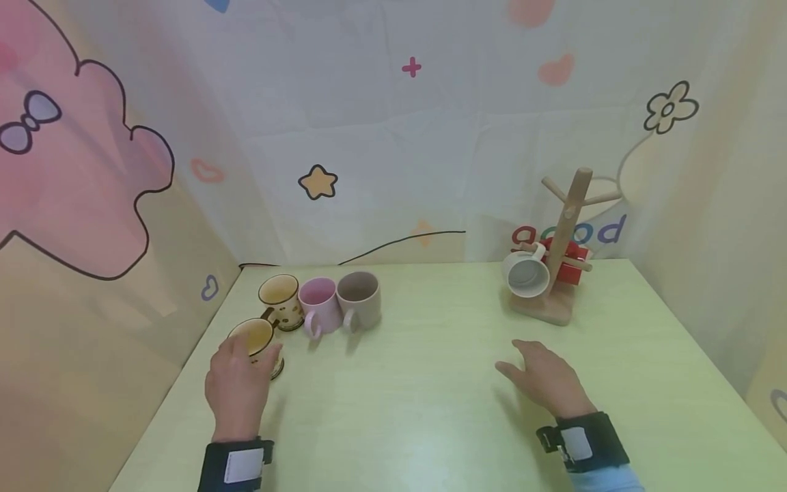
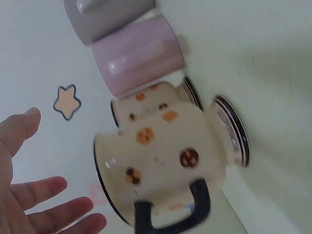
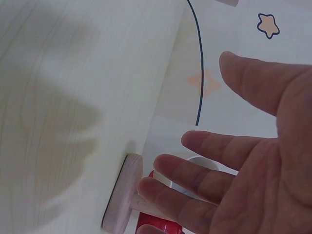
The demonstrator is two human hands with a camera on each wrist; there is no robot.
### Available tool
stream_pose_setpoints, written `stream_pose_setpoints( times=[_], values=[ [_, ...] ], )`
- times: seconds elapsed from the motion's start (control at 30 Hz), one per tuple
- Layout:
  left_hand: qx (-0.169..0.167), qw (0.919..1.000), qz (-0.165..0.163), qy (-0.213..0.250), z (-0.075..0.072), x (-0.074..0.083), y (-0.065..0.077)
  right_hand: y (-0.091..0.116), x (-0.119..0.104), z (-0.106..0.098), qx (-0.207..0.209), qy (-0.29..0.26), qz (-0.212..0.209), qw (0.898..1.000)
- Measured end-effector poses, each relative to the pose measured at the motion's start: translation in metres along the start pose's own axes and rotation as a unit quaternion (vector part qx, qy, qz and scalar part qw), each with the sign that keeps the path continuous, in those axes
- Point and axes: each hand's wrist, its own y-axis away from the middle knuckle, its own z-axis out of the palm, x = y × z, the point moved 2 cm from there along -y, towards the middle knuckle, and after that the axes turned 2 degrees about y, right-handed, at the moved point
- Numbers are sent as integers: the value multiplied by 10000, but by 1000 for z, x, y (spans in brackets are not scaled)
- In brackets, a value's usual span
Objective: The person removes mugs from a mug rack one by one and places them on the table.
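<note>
A cream mug with brown spots, a dark rim and a dark handle (image 2: 170, 146) stands upright at the table's left front. My left hand (image 1: 236, 389) is over its near side, fingers spread; the left wrist view shows a gap between fingertips (image 2: 83, 207) and rim. Just behind is a matching cream mug (image 1: 279, 290), beside a pink mug (image 1: 320, 301) and a grey-beige mug (image 1: 363, 301). On the right, my right hand (image 1: 544, 376) hovers with fingers loosely extended, holding nothing. Beyond it, a white mug (image 1: 525, 273) hangs on a wooden mug tree (image 1: 568, 219).
A red object (image 1: 570, 263), partly hidden, is behind the mug tree's post. The pale table (image 1: 430, 383) meets a printed cloth backdrop (image 1: 393, 137) at its rear edge, and cloth also flanks both sides.
</note>
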Motion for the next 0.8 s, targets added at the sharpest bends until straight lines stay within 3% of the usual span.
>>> stream_pose_setpoints(
  times=[0.13,0.3,0.53,0.8],
  values=[
    [-145,9988,474,-23,8,18,0,-1,1,1,17,-7,-4,10000],
    [-505,9952,837,46,22,38,3,-1,2,1,102,-10,-87,9999],
    [-1145,9879,1042,16,41,64,8,-2,3,0,91,20,-60,9999],
    [-1950,9722,1294,63,58,92,13,-3,6,-1,37,52,-25,10000]
  ],
)
